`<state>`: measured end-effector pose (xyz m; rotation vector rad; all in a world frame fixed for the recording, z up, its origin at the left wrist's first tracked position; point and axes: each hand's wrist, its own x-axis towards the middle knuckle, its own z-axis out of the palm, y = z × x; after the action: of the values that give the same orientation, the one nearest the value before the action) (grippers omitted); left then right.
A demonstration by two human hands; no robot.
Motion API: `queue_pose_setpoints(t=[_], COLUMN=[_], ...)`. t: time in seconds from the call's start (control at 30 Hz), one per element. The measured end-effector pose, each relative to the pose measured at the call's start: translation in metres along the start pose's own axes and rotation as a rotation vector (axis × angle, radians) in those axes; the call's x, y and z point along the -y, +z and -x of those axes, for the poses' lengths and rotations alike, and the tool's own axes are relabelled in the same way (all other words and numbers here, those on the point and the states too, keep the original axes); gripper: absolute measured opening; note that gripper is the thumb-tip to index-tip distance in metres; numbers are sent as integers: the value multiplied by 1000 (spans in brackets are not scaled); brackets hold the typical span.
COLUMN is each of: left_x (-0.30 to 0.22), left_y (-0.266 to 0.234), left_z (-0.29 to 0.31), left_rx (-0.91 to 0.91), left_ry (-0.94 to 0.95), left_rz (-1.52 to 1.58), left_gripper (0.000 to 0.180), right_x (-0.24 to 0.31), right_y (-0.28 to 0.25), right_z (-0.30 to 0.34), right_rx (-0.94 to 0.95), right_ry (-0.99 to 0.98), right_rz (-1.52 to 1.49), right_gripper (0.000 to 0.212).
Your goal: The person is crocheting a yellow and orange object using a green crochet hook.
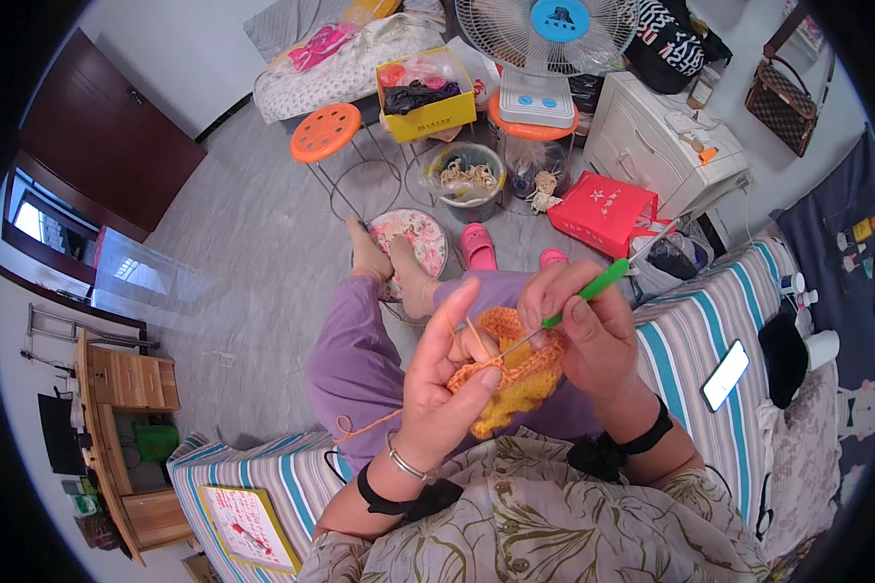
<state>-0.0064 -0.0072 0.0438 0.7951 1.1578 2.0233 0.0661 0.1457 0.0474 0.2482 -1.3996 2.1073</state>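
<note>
Left hand (439, 379): pinches the orange-and-yellow crocheted piece (517, 396), an orange strand (369, 426) trailing at lower left
Right hand (598, 340): grasps the green-handled hook (605, 282), its metal shaft reaching the piece's orange edge
Crocheted piece: centre of the frame, between both hands
Phone (726, 376): lit, on the striped cover (673, 355), right of frame
Red bag (603, 211): upper right, near the white cabinet (642, 146)

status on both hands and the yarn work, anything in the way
Left hand pinching orange-and-yellow crochet piece. Right hand holding green-handled hook against it. Nothing visibly in the way.
</note>
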Motion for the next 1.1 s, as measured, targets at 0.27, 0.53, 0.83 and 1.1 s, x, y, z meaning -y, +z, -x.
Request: queue_pose_setpoints(t=[0.27, 0.53, 0.83, 1.1], left_x=[7, 5, 7, -3], left_y=[-2, 9, 25, 33], left_z=[2, 2, 6, 5], left_rx=[-9, -30, -169, -202], left_ry=[99, 73, 47, -93], left_rz=[-19, -91, 131, 250], left_gripper=[60, 56, 67, 72], right_x=[3, -6, -6, -7], right_y=[0, 3, 11, -2], right_z=[1, 8, 6, 4], right_rx=[-51, -78, -84, -84], right_ry=[139, 222, -542, -494], right_rz=[-159, -348, 524, 543], right_gripper=[20, 21, 11, 13])
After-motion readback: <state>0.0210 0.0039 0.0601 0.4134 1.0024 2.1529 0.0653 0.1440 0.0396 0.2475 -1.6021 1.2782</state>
